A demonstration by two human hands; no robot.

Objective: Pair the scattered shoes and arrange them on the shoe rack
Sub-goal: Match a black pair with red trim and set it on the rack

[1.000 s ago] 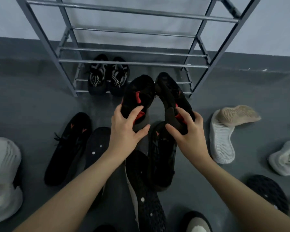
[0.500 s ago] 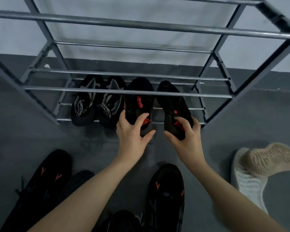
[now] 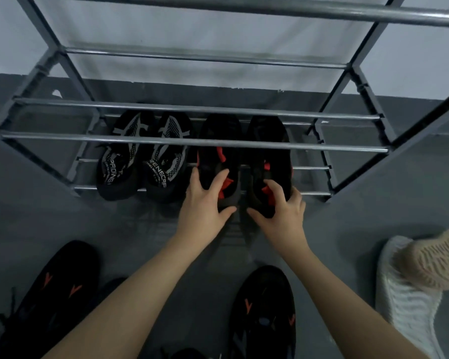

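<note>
On the bottom bars of the shoe rack (image 3: 192, 142), left to right, one black-and-white pair (image 3: 143, 159) was already set, a black-and-red pair (image 3: 244, 151) was gripped at its heels by the left hand (image 3: 205, 203) and right hand (image 3: 280, 216), and other shoes (image 3: 265, 314) were left below the rack.

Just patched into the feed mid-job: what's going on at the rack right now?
A person is setting a black-and-red pair on the rack's bottom shelf. The left hand grips the left shoe at its heel, and the right hand grips the right shoe the same way. A black-and-white pair already sits beside them to the left. Two black shoes and a white one wait on the floor.
</note>
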